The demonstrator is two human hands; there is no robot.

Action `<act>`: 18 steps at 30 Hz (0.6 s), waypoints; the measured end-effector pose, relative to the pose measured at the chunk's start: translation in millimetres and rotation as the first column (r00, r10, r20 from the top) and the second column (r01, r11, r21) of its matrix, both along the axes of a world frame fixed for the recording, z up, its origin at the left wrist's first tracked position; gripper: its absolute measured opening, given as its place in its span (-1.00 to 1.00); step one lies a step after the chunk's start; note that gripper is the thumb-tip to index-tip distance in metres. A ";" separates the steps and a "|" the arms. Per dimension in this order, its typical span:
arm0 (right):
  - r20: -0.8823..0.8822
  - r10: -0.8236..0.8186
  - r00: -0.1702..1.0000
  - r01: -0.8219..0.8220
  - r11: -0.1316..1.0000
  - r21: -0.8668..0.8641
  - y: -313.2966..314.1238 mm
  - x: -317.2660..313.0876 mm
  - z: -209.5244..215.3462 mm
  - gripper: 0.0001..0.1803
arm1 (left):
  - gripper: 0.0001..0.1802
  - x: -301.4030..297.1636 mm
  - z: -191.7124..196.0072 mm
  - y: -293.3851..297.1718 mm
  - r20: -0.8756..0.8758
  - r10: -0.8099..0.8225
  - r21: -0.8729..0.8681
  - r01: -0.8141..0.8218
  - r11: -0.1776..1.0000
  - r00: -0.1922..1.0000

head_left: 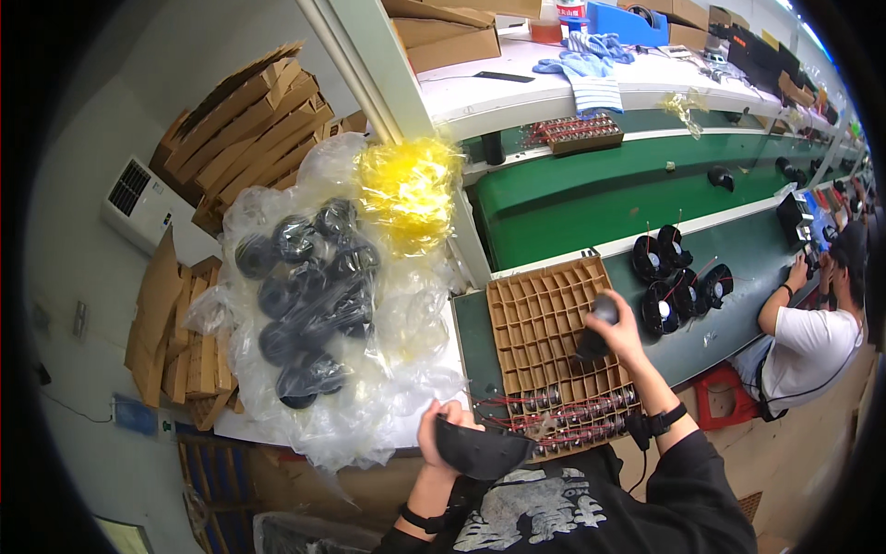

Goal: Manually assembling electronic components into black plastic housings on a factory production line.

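Gripping the curved black shell (487,450) by one end, your left hand (437,436) held it beside the divided tray (537,312), apparently for steadiness. Your right hand (622,332) was closed around a dark, blurred object (592,346) above the tray, whose dividers presumably kept the wired parts (600,407) apart.

You have a smooth, black, curved shell (484,450) in your left hand (432,436), a blurred dark piece (592,346) in your right hand (624,334).

Far slots (533,303) in the cardboard divider (546,342) are open tbh, motors (591,420) jam the near rows, plastic bag (411,319) blocks the left side.
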State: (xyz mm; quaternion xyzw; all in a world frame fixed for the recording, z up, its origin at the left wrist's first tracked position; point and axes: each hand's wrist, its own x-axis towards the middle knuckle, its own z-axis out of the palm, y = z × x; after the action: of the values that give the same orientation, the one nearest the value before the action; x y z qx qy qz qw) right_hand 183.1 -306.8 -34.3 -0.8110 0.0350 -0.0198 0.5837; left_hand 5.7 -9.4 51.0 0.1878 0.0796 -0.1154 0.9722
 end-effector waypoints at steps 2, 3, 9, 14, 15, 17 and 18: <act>0.088 0.240 0.967 -0.101 0.674 -0.732 3.1 -16.1 3.9 -0.11 | -0.54 2.3 -2.1 9.3 -0.004 0.001 -0.162 -0.002 0.987 1.000; 0.062 0.362 0.930 -0.162 0.556 -0.815 5.3 -18.6 -4.1 -0.01 | -0.54 2.3 -8.9 14.2 -0.004 0.011 -0.160 -0.011 0.987 1.000; -0.014 0.712 0.702 -0.507 0.485 -0.713 34.3 -28.8 -13.8 0.12 | -0.60 9.7 11.6 7.7 -0.097 -0.040 -0.819 -0.057 0.572 0.995; 0.189 0.883 0.429 -0.903 0.412 0.124 106.4 -64.2 131.7 -0.43 | -0.60 -3.6 -21.8 34.1 -0.024 0.059 -0.484 -0.063 0.873 0.998; 0.199 0.869 0.453 -0.891 0.449 0.065 110.0 -67.8 133.4 -0.61 | -0.59 1.0 -7.0 28.8 -0.286 0.196 -0.218 -0.262 0.940 0.938; 0.232 0.802 0.550 -0.820 0.571 -0.032 124.0 -76.4 148.8 -0.88 | -0.58 -0.6 -1.0 38.5 -0.475 0.389 0.094 -0.394 0.914 0.790; 0.232 0.828 0.511 -0.838 0.540 -0.080 127.1 -79.6 153.3 -0.89 | -0.57 -4.4 -6.2 53.5 -0.321 0.336 -0.047 -0.369 0.928 0.886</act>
State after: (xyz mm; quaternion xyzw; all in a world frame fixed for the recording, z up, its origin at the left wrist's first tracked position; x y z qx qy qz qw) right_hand 103.5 -179.8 118.9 -0.7068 -0.4291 0.1642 0.5380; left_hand 1.4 44.2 44.8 0.0975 0.2563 0.0314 0.9612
